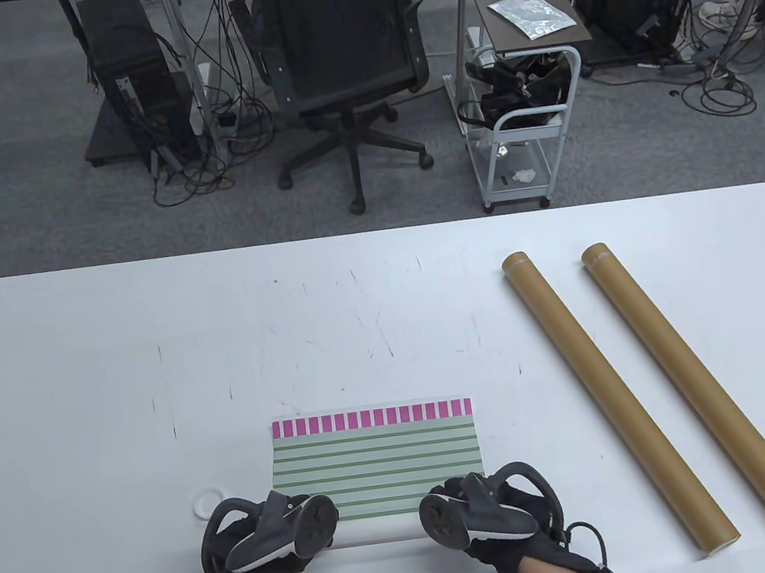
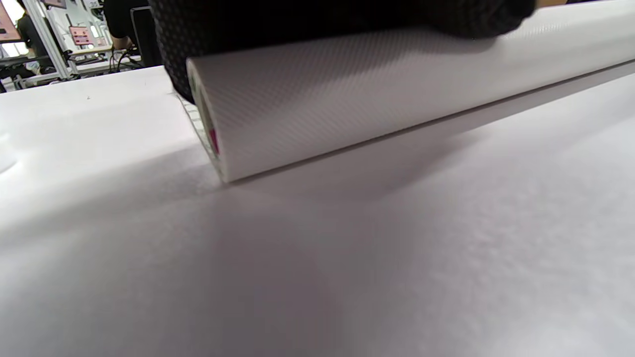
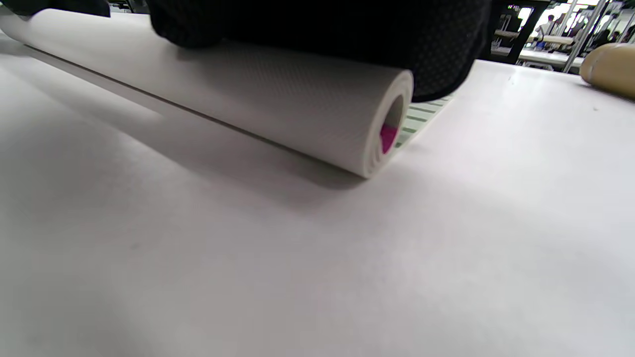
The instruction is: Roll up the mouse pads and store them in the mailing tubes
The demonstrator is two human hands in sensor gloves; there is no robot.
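Note:
A mouse pad (image 1: 374,456) with green stripes and a pink-checked far edge lies near the table's front edge. Its near part is rolled into a white roll (image 1: 379,532), white backing outward. My left hand (image 1: 282,529) rests on top of the roll's left end, which shows in the left wrist view (image 2: 347,99). My right hand (image 1: 473,507) rests on top of the roll's right end, which shows in the right wrist view (image 3: 278,99). The fingers are hidden under the trackers. Two brown mailing tubes (image 1: 616,398) (image 1: 705,391) lie side by side to the right.
A small white round cap (image 1: 210,503) lies on the white table (image 1: 157,367) just left of my left hand. Beyond the table's far edge stand an office chair (image 1: 342,50) and a small cart (image 1: 519,119).

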